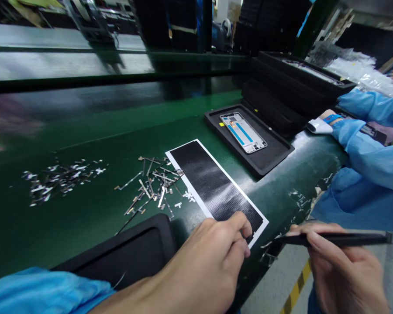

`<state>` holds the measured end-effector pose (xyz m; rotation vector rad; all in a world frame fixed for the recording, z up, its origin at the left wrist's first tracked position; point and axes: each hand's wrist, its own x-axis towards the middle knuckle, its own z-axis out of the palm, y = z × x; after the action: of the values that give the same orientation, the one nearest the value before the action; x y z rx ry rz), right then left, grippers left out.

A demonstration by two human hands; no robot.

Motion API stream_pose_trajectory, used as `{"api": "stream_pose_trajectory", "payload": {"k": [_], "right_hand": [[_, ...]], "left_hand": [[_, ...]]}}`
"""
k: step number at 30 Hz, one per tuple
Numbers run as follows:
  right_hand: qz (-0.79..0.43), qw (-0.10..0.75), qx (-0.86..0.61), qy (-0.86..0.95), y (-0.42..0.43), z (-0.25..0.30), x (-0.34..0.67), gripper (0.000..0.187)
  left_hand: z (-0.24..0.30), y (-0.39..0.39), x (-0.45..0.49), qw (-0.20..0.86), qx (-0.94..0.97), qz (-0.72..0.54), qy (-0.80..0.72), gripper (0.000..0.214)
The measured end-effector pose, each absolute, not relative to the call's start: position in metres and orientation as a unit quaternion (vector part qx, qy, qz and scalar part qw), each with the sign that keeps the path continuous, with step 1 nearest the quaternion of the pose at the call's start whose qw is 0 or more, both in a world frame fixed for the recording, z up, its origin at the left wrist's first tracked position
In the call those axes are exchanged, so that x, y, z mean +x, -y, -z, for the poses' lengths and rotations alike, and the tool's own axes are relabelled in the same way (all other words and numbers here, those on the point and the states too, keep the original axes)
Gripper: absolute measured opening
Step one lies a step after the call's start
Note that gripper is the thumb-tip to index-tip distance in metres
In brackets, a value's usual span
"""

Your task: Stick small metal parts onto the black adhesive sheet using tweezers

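My left hand (212,253) is over the near end of a white-bordered black sheet (212,179) printed with a fine grid. Its thumb and fingers are closed together at the sheet's corner; what is between the fingertips is hidden. My right hand (343,266) grips slim black tweezers (337,239), held nearly level past the bench edge with the tip pointing left toward the sheet. Left of the sheet lies a loose pile of thin metallic strips (157,183). Beyond it, a phone frame (244,132) with two blue strips rests in a black tray (271,161).
Another black tray (163,231) sits by my left forearm. Small silvery pieces (63,179) are scattered on the green bench (94,131) at left. Stacked black trays (281,96) stand at the back right. A co-worker's blue sleeves (373,148) are at right.
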<state>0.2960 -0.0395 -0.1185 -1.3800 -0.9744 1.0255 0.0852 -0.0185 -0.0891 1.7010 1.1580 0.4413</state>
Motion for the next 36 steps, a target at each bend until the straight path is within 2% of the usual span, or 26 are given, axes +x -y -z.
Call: {"api": "stream_pose_trajectory", "payload": {"k": [3, 7, 12, 36], "right_hand": [[-0.404, 0.577, -0.557, 0.439, 0.043, 0.119, 0.295, 0.009], [-0.397, 0.567, -0.544, 0.473, 0.038, 0.117, 0.284, 0.006], [-0.389, 0.581, -0.511, 0.501, 0.033, 0.116, 0.279, 0.004], [-0.375, 0.583, -0.503, 0.516, 0.029, 0.114, 0.27, 0.003]], "left_hand": [[0.089, 0.012, 0.09, 0.57, 0.62, -0.168, -0.512, 0.025], [0.091, 0.012, 0.089, 0.641, 0.562, -0.165, -0.496, 0.025], [0.09, 0.011, 0.088, 0.687, 0.515, -0.183, -0.479, 0.019], [0.09, 0.01, 0.093, 0.702, 0.505, -0.192, -0.464, 0.037]]}}
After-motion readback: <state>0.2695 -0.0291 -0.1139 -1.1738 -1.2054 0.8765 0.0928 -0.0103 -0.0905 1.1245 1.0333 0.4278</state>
